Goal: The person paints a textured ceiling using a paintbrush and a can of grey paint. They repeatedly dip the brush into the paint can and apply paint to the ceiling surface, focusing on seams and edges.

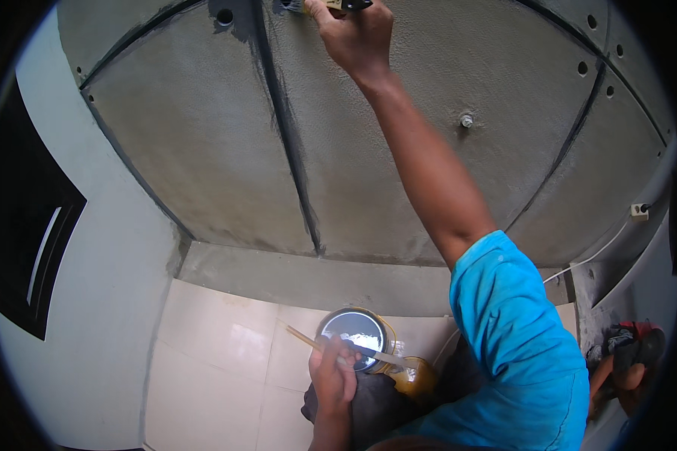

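Observation:
At the top of the view, my right hand [359, 43] is closed round a paintbrush [346, 5]. Its bristles are at a dark hole in the grey wall [376, 173], beside a dark painted seam [286, 135]. Low in the middle, my left hand [331, 379] is closed round a slim stick [301, 335] with a pale wooden end. A dark piece with a lighter tip [384, 356] juts out on the hand's other side; whether both are one tool I cannot tell. Just beyond this hand stands a bucket [325, 325] of glossy grey liquid.
A yellow container [417, 379] sits right of the bucket on the tiled floor [210, 361]. A metal fitting [466, 120] sticks out of the wall. At right are a white cable [598, 253], a socket [639, 211] and another person [632, 368]. A dark-framed panel [30, 203] is at left.

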Motion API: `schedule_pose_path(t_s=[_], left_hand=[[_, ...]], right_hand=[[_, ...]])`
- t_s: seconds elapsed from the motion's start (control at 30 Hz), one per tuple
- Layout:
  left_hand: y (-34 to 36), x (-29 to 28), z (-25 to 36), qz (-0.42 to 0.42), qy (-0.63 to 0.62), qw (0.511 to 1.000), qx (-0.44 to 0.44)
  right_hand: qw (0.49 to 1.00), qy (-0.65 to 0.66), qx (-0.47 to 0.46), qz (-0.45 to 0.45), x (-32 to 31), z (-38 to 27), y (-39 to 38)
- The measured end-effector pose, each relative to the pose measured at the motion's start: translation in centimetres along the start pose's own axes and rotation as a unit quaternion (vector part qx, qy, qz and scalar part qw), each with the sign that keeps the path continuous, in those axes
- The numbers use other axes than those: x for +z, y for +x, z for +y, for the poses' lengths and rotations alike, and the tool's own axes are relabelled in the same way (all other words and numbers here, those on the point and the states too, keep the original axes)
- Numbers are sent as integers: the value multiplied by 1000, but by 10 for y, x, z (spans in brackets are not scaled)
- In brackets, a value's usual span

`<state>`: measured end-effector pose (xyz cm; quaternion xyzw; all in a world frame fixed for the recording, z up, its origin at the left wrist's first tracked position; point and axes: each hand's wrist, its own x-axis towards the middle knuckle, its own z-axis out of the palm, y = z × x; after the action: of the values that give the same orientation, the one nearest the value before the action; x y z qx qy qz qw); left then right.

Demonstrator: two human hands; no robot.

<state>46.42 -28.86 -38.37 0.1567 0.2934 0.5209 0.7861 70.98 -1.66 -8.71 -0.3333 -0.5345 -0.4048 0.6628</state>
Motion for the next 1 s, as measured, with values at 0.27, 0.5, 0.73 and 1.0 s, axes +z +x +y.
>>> schedule_pose_path(t_s=[0.27, 0.5, 0.73, 1.0], left_hand=[[3, 5, 10, 33, 28, 999, -18], [0, 20, -9, -15, 49, 996, -67], [4, 11, -19, 10, 91, 996, 5], [32, 33, -41, 62, 164, 984, 41]], right_hand=[[893, 324, 313, 19, -121, -4, -36], [790, 233, 565, 58, -395, 12, -103], [857, 74, 501, 95, -523, 34, -81], [917, 13, 378, 127, -518, 101, -51]])
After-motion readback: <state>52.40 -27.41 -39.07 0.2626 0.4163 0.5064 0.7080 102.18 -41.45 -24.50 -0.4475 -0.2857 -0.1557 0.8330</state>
